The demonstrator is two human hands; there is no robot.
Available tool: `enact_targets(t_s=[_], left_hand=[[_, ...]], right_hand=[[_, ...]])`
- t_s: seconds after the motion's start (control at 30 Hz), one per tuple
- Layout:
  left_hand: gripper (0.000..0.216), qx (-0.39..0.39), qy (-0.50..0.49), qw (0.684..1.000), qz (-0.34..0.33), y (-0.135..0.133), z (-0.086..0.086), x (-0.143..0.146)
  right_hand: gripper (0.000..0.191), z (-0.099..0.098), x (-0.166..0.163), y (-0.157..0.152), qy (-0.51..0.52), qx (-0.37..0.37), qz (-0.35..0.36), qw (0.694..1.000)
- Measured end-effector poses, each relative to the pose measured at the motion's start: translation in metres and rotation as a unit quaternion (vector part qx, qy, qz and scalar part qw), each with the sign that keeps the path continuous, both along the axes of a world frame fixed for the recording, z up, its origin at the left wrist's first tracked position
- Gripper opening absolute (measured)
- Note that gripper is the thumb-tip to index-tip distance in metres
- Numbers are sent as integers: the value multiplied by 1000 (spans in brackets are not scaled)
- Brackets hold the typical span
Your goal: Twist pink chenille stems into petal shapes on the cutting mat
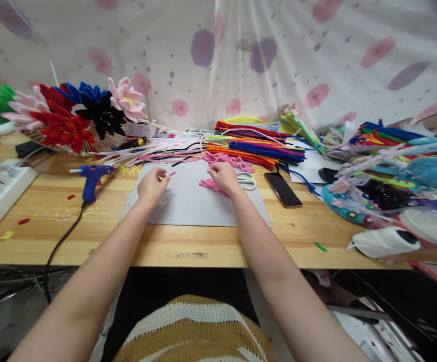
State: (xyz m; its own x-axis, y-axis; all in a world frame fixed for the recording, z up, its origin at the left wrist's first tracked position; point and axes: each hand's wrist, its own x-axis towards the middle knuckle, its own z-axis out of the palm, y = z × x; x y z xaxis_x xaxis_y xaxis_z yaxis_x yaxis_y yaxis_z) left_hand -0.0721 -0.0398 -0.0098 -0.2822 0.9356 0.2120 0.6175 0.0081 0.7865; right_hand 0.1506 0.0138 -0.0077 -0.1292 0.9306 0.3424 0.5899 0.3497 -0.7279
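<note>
The left hand [151,189] is over the left part of a grey mat [188,213] on the wooden counter [146,254]. Its fingers are nearly closed, with 1 short pink strip [172,174] held at the tips and pointing to the right. The right hand [224,177] is over the mat's right part, fingers curled with the tips close together; whether they grip anything I cannot tell. Pink pieces [206,184] lie just below them on the mat, partly hidden by the hand. A pink bundle [231,161] lies behind the right hand, and white-handled scissors [251,185] are just beside it on the right, near a dark phone [283,189]. Behind the mat are bundles of coloured stems [256,149]. To the left, a blue glue gun [90,183] lies in front of fuzzy flowers [66,130].
</note>
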Motion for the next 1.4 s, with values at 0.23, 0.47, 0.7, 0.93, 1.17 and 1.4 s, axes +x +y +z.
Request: enact_targets(t_s=[0.23, 0.47, 0.7, 0.93, 1.17, 1.4], left_hand=[[14, -87, 187, 978, -21, 10, -2, -21], [20, 43, 384, 911, -142, -6, 15, 11], [20, 9, 229, 965, -124, -13, 19, 4], [16, -172, -351, 907, -154, -13, 17, 31], [19, -187, -397, 880, -180, -17, 18, 40], [19, -181, -380, 886, -194, -17, 16, 37]], right_hand=[[32, -2, 1, -4, -119, 48, -48, 991], [21, 8, -58, -33, -263, 82, 135, 952], [13, 15, -54, -25, -83, -14, 98, 992], [15, 23, -50, -24, 258, -211, 154, 930], [13, 24, -51, -30, 258, -225, 164, 925], [14, 15, -59, -28, 253, -233, 178, 922]])
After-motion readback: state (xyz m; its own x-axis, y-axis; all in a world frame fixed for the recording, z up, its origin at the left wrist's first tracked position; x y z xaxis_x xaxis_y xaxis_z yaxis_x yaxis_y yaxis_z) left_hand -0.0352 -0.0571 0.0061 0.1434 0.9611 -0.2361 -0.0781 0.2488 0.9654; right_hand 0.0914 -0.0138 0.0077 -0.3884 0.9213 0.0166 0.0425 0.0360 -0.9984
